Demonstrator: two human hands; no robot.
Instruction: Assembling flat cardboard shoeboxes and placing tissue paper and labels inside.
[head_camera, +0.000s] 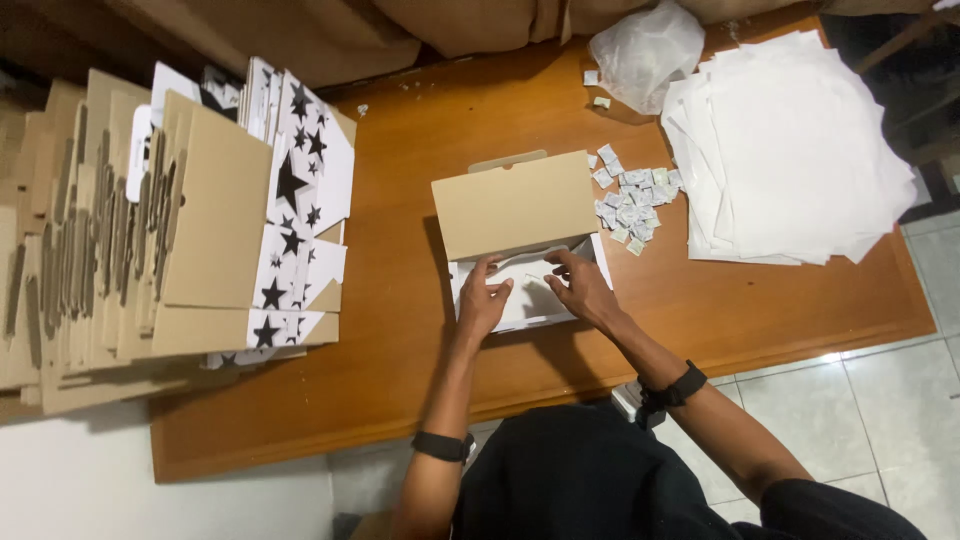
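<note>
- White paper (525, 290) is pressed into an open cardboard box (515, 205) by the left hand (484, 300) and right hand (580, 285), fingers spread, nothing clenched.
- Flat boxes (180, 230) are stacked unfolded on the surface (420, 370); paper sheets (790, 150) and small packets (630, 205) remain unused.

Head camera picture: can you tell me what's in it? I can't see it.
Both hands, left hand and right hand, press white paper into an open cardboard box on a wooden table. Star-printed flat boxes are stacked at left; small packets and white sheets lie at right.

Wooden table (420, 380) bearing: stack of flat star-printed cartons (180, 230) at left, white paper sheets (790, 150) at right, pile of small sachets (632, 205), crumpled plastic bag (645, 50), tiled floor (880, 400) beside
</note>
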